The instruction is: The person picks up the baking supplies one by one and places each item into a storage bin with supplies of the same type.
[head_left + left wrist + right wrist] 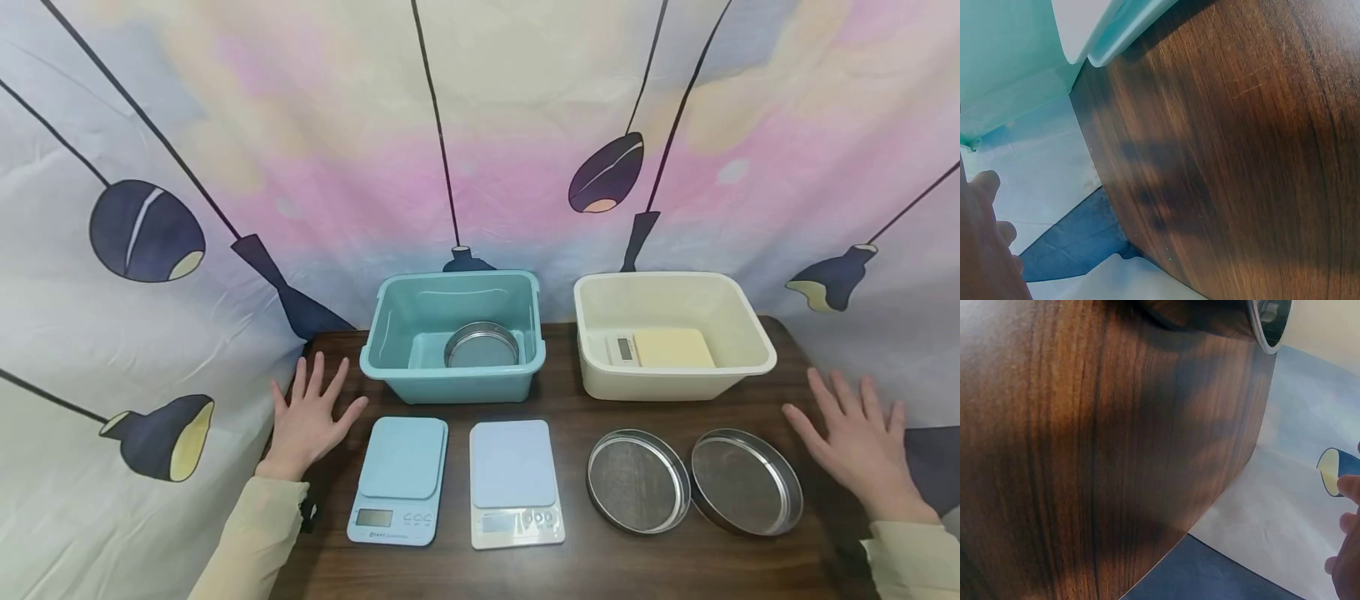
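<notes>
Dark wood-grain tabletop (577, 575) fills the head view, with the person's left hand (309, 419) lying flat and spread near the left edge and the right hand (857, 442) flat and spread near the right edge; neither holds anything. Just beside the left hand sits a pale blue digital kitchen scale (400, 482), and next to that a white digital kitchen scale with a lilac platform (514, 484); just beside the right hand lies a round steel mesh sieve (747, 481), which seems to touch or slightly overlap a second round steel sieve (638, 481). Toward the back edge stand a teal plastic tub (454, 379) holding a third steel sieve (482, 345) and a cream plastic tub (750, 367) holding a cream-topped scale (660, 347). The two front sieves sit so close that lifting one carelessly would likely drag or rattle the other, and the scales' smooth platforms give little to grasp, so one could slip. From the left wrist view, only fingertips (985, 187) show at the frame's side, beyond the table's edge, with the teal tub's rim (1116, 37) above; a sweep of the sleeve could nudge that tub. From the right wrist view, fingertips (1349, 487) show past the table's corner and a sieve's steel rim (1269, 325) sits near that edge, where a bump could send it off.
</notes>
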`<action>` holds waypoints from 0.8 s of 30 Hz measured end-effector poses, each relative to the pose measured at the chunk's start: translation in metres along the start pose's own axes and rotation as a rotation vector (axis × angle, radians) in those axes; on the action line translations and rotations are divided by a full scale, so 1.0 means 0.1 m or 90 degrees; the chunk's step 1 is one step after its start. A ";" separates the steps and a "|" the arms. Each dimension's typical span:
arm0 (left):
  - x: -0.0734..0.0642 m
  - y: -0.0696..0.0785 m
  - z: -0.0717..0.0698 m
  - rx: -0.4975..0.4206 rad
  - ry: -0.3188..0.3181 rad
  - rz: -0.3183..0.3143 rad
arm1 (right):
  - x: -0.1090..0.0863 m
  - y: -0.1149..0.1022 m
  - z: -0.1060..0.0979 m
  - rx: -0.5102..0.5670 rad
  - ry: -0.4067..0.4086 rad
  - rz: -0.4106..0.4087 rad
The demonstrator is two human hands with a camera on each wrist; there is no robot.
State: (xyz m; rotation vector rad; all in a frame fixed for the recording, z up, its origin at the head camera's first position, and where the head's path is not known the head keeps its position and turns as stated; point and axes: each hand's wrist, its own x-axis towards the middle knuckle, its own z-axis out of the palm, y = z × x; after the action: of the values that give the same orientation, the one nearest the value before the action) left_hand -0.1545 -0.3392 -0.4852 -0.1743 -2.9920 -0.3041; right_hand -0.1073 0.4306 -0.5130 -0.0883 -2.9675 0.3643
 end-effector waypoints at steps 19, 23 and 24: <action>0.07 0.21 -0.20 -0.190 0.038 -0.029 | -0.11 0.01 -0.09 0.118 -0.016 -0.082; 0.13 0.29 -0.27 -0.284 0.029 -0.040 | -0.09 -0.01 -0.17 0.114 -0.118 -0.066; 0.15 0.31 -0.29 -0.303 0.025 -0.043 | -0.08 -0.01 -0.18 0.115 -0.149 -0.059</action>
State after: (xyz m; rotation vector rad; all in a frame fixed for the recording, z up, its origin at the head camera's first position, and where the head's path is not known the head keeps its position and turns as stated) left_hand -0.1618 -0.3136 -0.4489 -0.1086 -2.8351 -1.0110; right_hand -0.0963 0.4330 -0.4964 0.1203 -3.1341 0.6698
